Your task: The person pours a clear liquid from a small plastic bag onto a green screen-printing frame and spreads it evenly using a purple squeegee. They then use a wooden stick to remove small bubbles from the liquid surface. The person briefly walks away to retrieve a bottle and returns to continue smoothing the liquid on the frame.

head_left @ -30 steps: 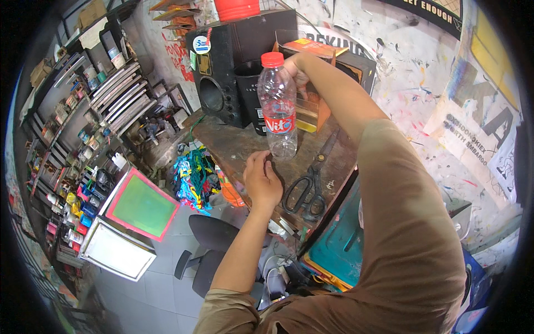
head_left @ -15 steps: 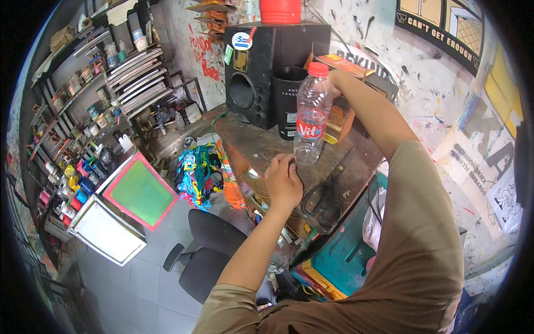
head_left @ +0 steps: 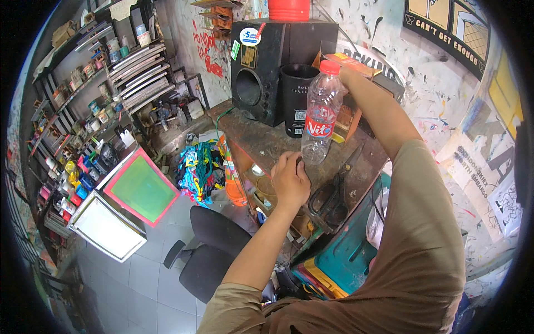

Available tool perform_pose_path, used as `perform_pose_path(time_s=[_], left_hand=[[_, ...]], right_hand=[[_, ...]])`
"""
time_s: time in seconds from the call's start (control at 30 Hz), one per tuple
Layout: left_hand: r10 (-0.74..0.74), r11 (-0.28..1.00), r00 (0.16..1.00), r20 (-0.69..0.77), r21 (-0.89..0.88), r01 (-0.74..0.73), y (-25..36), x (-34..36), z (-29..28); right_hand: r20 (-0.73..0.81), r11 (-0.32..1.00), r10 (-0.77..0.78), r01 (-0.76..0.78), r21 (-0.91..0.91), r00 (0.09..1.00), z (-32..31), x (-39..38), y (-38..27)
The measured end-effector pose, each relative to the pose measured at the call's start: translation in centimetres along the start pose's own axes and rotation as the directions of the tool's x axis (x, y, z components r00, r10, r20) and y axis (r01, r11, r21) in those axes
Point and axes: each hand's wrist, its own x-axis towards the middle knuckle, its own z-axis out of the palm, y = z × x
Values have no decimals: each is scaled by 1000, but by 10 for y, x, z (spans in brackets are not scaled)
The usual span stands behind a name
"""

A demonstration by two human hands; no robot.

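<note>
A clear plastic bottle (head_left: 321, 111) with a red cap and a red label stands upright on the dark wooden tabletop (head_left: 261, 136). My left hand (head_left: 292, 181) is at the table's front edge, close to the bottle's base. Its fingers are curled, and a small dark bit shows at the fingertips, too small to name. Reaching in from the right, my right hand (head_left: 346, 81) is beside and behind the bottle's upper part; its fingers are hidden. Black-handled scissors (head_left: 334, 201) lie to the right of my left hand. A tall black cup (head_left: 295, 94) stands just left of the bottle.
Behind the cup stands a black speaker (head_left: 258, 72) with a red container (head_left: 288, 10) on top. A black chair (head_left: 214, 245) is below the table's left side. Coloured rags (head_left: 200, 170) lie farther left. A teal bin (head_left: 339, 259) sits beneath the right edge.
The view has shifted slightly, so the table and my arms appear a little farther right. The bottle and both hands keep about the same places relative to each other.
</note>
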Motion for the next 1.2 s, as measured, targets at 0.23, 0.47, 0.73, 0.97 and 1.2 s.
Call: perform_pose_path(time_s=[0.23, 0.47, 0.73, 0.97, 1.2], left_hand=[[-14, 1000, 1000, 2, 7, 14, -1, 0, 2], [-45, 999, 999, 27, -5, 45, -3, -1, 1], [-65, 998, 997, 43, -9, 66, -3, -2, 4], [-72, 997, 996, 50, 18, 72, -8, -3, -4], [-69, 998, 997, 39, -6, 70, -4, -3, 2]], right_hand=[[-107, 987, -72, 56, -149, 992, 16, -10, 1], [-275, 894, -250, 112, -433, 928, 34, -17, 3], [-364, 632, -623, 171, -756, 692, 16, 31, 33], [-470, 644, -617, 62, -763, 631, 45, 0, 8], [-560, 667, -678, 77, -741, 476, 39, 0, 19]])
